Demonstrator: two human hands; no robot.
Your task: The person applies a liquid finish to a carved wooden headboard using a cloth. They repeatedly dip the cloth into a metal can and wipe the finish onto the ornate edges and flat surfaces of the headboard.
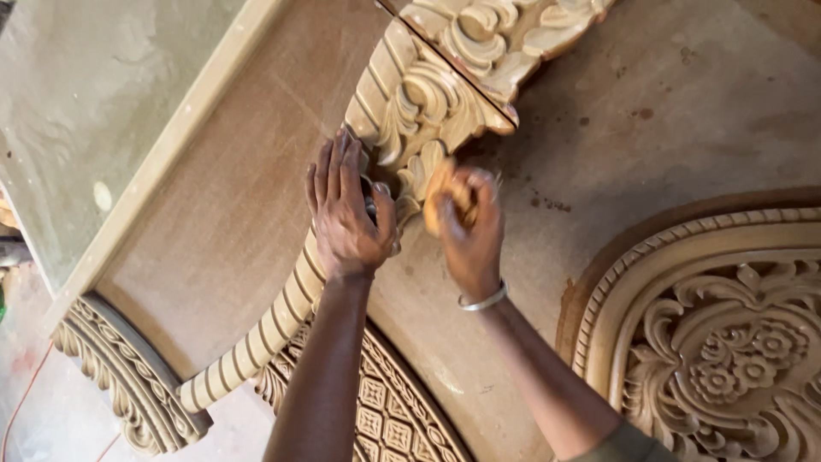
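A flat brown board lies at nine o'clock, its pale edge strip running up toward twelve. Beyond it, at ten o'clock, a greenish dusty panel fills the corner. At four o'clock sits an oval carved panel, ringed with beading and cut with flowers and leaves. At six o'clock a lattice-carved arch curves away, and at seven o'clock a leaf-carved curved moulding rests beside the pinkish floor.
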